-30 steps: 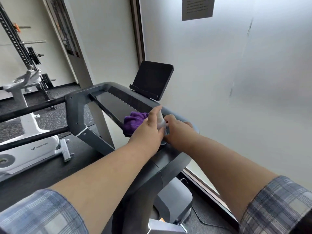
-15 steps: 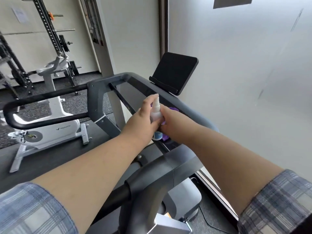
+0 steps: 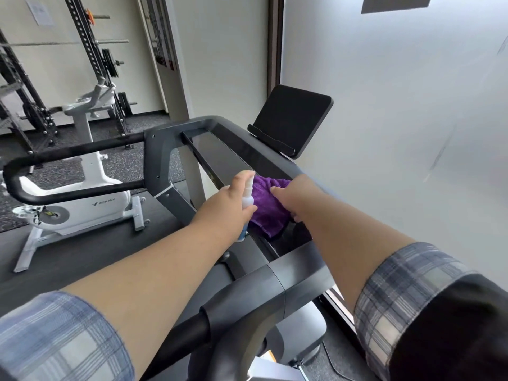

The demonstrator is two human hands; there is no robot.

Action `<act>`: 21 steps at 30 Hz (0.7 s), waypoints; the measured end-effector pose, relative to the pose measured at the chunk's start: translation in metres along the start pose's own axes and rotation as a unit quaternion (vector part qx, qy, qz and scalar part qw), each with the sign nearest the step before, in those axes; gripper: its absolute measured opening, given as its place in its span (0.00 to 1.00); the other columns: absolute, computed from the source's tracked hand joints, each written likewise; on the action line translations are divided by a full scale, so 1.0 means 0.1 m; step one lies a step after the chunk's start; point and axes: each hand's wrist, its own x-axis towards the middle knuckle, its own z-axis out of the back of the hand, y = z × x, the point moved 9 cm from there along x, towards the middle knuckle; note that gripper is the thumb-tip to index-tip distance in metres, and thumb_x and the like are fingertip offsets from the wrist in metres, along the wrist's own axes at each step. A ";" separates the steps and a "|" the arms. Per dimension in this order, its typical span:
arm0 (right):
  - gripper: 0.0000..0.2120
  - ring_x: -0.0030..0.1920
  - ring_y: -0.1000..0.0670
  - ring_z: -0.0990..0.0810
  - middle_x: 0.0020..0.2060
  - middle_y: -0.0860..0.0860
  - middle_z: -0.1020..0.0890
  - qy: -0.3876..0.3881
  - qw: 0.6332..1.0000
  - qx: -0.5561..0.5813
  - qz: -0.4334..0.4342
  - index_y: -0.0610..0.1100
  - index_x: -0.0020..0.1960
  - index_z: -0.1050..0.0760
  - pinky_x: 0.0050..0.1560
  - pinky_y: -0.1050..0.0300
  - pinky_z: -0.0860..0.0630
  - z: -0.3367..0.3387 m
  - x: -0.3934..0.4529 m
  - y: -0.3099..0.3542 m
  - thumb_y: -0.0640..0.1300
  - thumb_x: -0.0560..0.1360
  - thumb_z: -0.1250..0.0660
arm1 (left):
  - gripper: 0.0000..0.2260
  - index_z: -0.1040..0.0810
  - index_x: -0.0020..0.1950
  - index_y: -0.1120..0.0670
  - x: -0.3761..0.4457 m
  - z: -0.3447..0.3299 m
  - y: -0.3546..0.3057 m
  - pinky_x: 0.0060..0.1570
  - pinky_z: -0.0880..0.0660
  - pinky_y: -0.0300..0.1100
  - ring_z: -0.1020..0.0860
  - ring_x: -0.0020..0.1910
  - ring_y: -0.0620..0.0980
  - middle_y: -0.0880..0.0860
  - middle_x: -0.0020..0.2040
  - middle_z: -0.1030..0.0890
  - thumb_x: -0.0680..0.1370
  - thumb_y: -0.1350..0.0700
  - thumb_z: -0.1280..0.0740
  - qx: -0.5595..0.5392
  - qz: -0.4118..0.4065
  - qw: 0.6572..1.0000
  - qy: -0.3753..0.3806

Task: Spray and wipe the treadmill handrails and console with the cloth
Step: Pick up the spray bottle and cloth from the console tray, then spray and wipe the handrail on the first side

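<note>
My left hand (image 3: 228,204) grips a small white spray bottle (image 3: 247,200) with a blue base, its nozzle up, over the near edge of the treadmill console (image 3: 220,155). Right beside it, my right hand (image 3: 291,196) holds a bunched purple cloth (image 3: 268,207) against the console's right end. The fingers of that hand are hidden under the cloth. A black screen (image 3: 291,119) stands tilted on the console's far rim. The left handrail (image 3: 68,149) is a black loop; the right handrail (image 3: 198,331) runs toward me under my arms.
A white exercise bike (image 3: 82,193) stands left of the treadmill on the dark floor. Behind it are a black weight rack (image 3: 90,50) and plates. A frosted glass wall (image 3: 398,119) runs close along the right side. A cable (image 3: 338,367) lies on the floor below.
My view has swung left and down a little. The cloth, mostly hidden between my hands half a second ago, now shows spread under my right hand. The bottle stays in my left hand.
</note>
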 end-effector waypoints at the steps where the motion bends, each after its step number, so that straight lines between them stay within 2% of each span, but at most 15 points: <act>1: 0.28 0.48 0.42 0.18 0.45 0.43 0.19 0.009 1.000 -0.011 -0.002 0.34 0.55 0.28 0.52 0.52 0.21 -0.03 0.03 0.03 0.61 0.78 0.36 | 0.30 0.46 0.75 0.38 0.01 -0.02 -0.01 0.46 0.29 0.46 0.26 0.45 0.53 0.55 0.59 0.23 0.80 0.49 0.32 0.000 -0.001 1.000 0.002; 3: 0.27 0.58 0.42 0.19 0.46 0.44 0.21 0.010 1.000 -0.023 -0.008 0.37 0.47 0.30 0.57 0.52 0.26 -0.04 0.04 0.06 0.63 0.78 0.36 | 0.30 0.46 0.75 0.38 0.02 -0.04 -0.01 0.45 0.30 0.45 0.26 0.44 0.52 0.55 0.59 0.23 0.80 0.49 0.32 0.007 0.003 1.000 0.004; 4: 0.26 0.59 0.42 0.19 0.46 0.44 0.21 0.009 1.000 -0.017 -0.016 0.37 0.47 0.29 0.58 0.53 0.26 -0.05 0.04 0.06 0.62 0.78 0.35 | 0.30 0.46 0.75 0.38 0.02 -0.05 -0.01 0.45 0.30 0.45 0.26 0.44 0.52 0.54 0.59 0.23 0.80 0.49 0.32 0.010 0.005 1.000 0.004; 5: 0.25 0.56 0.42 0.18 0.46 0.44 0.20 0.016 0.999 0.018 -0.028 0.37 0.50 0.27 0.59 0.53 0.24 -0.08 0.06 0.03 0.61 0.76 0.31 | 0.30 0.46 0.75 0.38 0.01 -0.05 -0.01 0.45 0.30 0.45 0.26 0.44 0.52 0.54 0.59 0.23 0.80 0.49 0.32 0.010 0.005 1.000 0.005; 7: 0.25 0.51 0.42 0.18 0.48 0.43 0.19 0.023 0.981 0.180 -0.064 0.38 0.56 0.25 0.57 0.47 0.20 -0.17 0.10 -0.06 0.56 0.71 0.24 | 0.29 0.46 0.74 0.37 -0.02 -0.04 -0.02 0.44 0.31 0.44 0.27 0.43 0.52 0.53 0.59 0.23 0.80 0.49 0.32 0.004 0.002 1.000 0.002; 9: 0.22 0.48 0.43 0.18 0.53 0.43 0.19 0.052 0.935 0.330 -0.120 0.39 0.55 0.25 0.49 0.46 0.19 -0.28 0.05 -0.11 0.52 0.71 0.23 | 0.29 0.46 0.74 0.36 -0.06 -0.01 -0.01 0.45 0.31 0.44 0.26 0.44 0.52 0.53 0.59 0.23 0.80 0.49 0.32 -0.006 0.003 1.000 0.000; 11: 0.16 0.40 0.45 0.21 0.49 0.45 0.19 0.083 0.895 0.409 -0.154 0.43 0.46 0.27 0.34 0.52 0.25 -0.36 0.00 -0.05 0.53 0.72 0.24 | 0.29 0.47 0.74 0.36 -0.10 0.05 0.01 0.45 0.31 0.45 0.26 0.45 0.53 0.53 0.58 0.23 0.80 0.49 0.33 -0.015 0.011 1.000 -0.004; 12: 0.17 0.38 0.45 0.22 0.45 0.46 0.19 0.093 0.882 0.432 -0.163 0.45 0.45 0.28 0.31 0.54 0.27 -0.39 -0.01 -0.01 0.55 0.72 0.25 | 0.29 0.46 0.74 0.36 -0.12 0.10 0.03 0.45 0.32 0.45 0.25 0.45 0.53 0.53 0.57 0.23 0.80 0.49 0.33 -0.019 0.017 1.000 -0.010; 13: 0.17 0.40 0.44 0.20 0.45 0.46 0.19 0.102 0.872 0.451 -0.161 0.45 0.48 0.27 0.32 0.53 0.25 -0.40 -0.04 0.06 0.56 0.71 0.25 | 0.29 0.46 0.74 0.36 -0.14 0.16 0.06 0.45 0.32 0.45 0.25 0.45 0.53 0.53 0.57 0.23 0.80 0.49 0.32 -0.026 0.023 0.999 -0.017; 15: 0.16 0.46 0.43 0.17 0.50 0.45 0.17 0.117 0.860 0.478 -0.132 0.48 0.54 0.24 0.45 0.46 0.18 -0.46 -0.07 0.23 0.55 0.73 0.27 | 0.30 0.46 0.74 0.36 -0.21 0.29 0.11 0.47 0.30 0.45 0.25 0.47 0.53 0.54 0.59 0.22 0.79 0.49 0.32 -0.039 0.031 0.998 -0.035; 17: 0.15 0.50 0.42 0.16 0.53 0.45 0.16 0.130 0.851 0.493 -0.123 0.48 0.57 0.23 0.53 0.44 0.19 -0.56 -0.13 0.34 0.54 0.75 0.28 | 0.30 0.45 0.76 0.37 -0.29 0.40 0.16 0.53 0.27 0.48 0.23 0.53 0.55 0.54 0.62 0.22 0.80 0.50 0.31 -0.046 0.039 0.997 -0.046; 19: 0.15 0.47 0.42 0.15 0.49 0.43 0.15 0.159 0.832 0.512 -0.139 0.45 0.57 0.22 0.50 0.45 0.18 -0.73 -0.22 0.43 0.53 0.76 0.29 | 0.31 0.45 0.77 0.39 -0.38 0.50 0.23 0.56 0.26 0.49 0.23 0.55 0.56 0.55 0.64 0.23 0.80 0.51 0.32 -0.050 0.052 0.996 -0.055; 21: 0.12 0.44 0.41 0.15 0.45 0.42 0.14 0.183 0.806 0.544 -0.144 0.43 0.54 0.21 0.48 0.43 0.18 -0.86 -0.33 0.56 0.50 0.75 0.27 | 0.31 0.45 0.78 0.41 -0.45 0.59 0.32 0.53 0.27 0.47 0.23 0.55 0.57 0.56 0.63 0.24 0.80 0.52 0.33 -0.045 0.070 0.995 -0.062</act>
